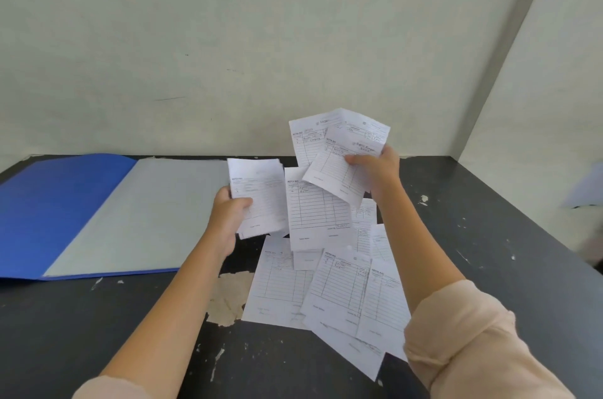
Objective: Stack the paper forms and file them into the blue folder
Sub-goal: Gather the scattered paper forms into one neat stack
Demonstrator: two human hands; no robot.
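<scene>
Thin matt paper forms [319, 209]; table [489, 235] apparently chipped dark paint

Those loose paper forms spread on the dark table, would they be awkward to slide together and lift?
Probably yes. The loose forms look thin and lie flat and overlapping, so pushing one likely drags its neighbours askew. They seem floppy: the sheets in the right hand fan out and curl. The table has chipped, peeling patches that could snag an edge.

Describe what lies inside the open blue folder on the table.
The open blue folder shows only a bare grey inner page; no forms are filed in it. The forms are in the left hand, the right hand, or loose on the table. Anything beneath the page is hidden.
</scene>
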